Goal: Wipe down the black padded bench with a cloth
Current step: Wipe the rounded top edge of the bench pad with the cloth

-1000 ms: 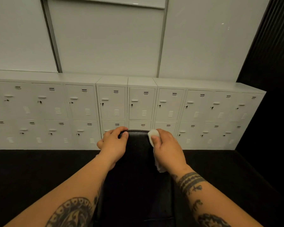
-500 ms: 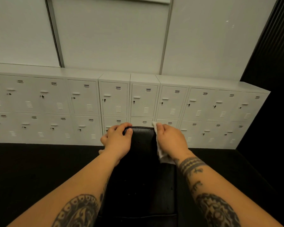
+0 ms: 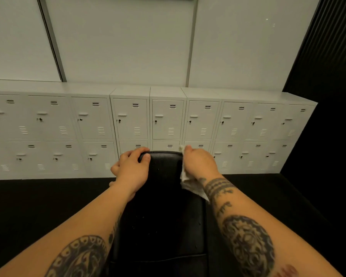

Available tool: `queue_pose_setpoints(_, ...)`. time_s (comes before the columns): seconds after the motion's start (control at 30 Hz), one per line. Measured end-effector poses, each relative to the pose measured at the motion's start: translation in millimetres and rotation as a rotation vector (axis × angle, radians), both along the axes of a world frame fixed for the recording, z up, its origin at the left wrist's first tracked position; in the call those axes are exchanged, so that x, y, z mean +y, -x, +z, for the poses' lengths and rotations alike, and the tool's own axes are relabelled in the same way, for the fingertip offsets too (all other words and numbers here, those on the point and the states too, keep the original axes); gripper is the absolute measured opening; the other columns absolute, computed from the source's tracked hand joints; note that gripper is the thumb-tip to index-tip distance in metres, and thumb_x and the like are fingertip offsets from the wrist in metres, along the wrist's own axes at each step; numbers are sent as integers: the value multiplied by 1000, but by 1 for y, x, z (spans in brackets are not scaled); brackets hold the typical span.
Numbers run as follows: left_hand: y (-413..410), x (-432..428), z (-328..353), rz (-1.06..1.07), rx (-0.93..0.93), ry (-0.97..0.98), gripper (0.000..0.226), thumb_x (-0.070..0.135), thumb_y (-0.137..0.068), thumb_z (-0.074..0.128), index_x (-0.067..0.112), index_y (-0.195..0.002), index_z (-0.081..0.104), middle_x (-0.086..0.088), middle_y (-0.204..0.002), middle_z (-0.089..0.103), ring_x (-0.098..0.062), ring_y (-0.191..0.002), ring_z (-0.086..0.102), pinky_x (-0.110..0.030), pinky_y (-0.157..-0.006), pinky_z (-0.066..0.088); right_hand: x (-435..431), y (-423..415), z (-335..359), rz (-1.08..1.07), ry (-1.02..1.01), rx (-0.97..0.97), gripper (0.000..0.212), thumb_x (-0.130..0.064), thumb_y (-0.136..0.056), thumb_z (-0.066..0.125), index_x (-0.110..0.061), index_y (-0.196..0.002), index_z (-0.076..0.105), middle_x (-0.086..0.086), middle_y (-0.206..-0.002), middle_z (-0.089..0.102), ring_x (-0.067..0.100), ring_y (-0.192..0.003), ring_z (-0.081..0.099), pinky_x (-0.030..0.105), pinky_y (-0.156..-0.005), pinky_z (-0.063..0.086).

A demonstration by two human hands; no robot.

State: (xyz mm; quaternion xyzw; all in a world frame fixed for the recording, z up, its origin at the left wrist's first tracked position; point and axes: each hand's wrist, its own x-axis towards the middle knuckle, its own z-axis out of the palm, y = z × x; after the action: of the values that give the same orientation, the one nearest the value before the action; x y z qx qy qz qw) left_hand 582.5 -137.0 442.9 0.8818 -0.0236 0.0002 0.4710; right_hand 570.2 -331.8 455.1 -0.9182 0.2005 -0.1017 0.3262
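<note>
I look down along a black padded bench (image 3: pixel 162 196) that runs away from me towards a row of pale grey lockers (image 3: pixel 168 120); dark floor (image 3: pixel 38 206) lies on either side of it. The left hand (image 3: pixel 132 168) has its grip closed over the far left corner of the bench, fingers curled round the end edge and thumb lying on the top pad; I judge it is steadying the pad. The right hand (image 3: pixel 198 162) is at the far right corner, its grip closed on a white cloth (image 3: pixel 188 182), which it presses against the bench's right side edge; a scrap of cloth pokes out past the fingers, and a longer tail hangs out under the wrist, just beside the pad. A few small glints show on the top; I cannot tell whether they are moisture. The step in hand looks like wiping the right side at the far end. The next move likely calls for steady sideways pressure while drawing the cloth along that edge; rounding the far end would need the left hand to give way.
</note>
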Motion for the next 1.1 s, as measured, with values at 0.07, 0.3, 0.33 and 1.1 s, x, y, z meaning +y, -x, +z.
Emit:
queue_pose_setpoints(0.07,-1,-2,0,12,-6,2,24,48,-105,39,56,-123,53,5,-150,36,-32,-135,25,-48,-116,24,15,-2,6,123,119,-97,45,-41,-102,30,-17,-120,64,12,-117,67,34,-108,60,40,-89,48)
queue_pose_setpoints(0.3,2,-14,11,98,-104,-336,30,45,-104,44,54,-129,55,-2,-167,17,-34,-151,10,-64,-117,10,-3,29,-39,130,50,-229,44,-47,-103,32,-23,-136,48,4,-135,53,27,-118,53,41,-97,44)
queue_pose_setpoints(0.33,5,-20,14,75,-191,-434,32,43,-103,46,53,-133,54,1,-168,11,-32,-153,5,-69,-116,3,-4,28,-36,89,20,-186,43,-47,-104,28,-20,-128,52,7,-127,57,29,-111,56,39,-89,43)
queue_pose_setpoints(1.1,5,-58,1,-138,-225,-497,43,57,-101,45,62,-143,37,17,-156,29,-26,-153,-6,-78,-106,-18,-5,57,-69,147,-85,-448,49,-44,-102,44,-27,-148,39,-7,-149,42,9,-133,42,28,-106,35)
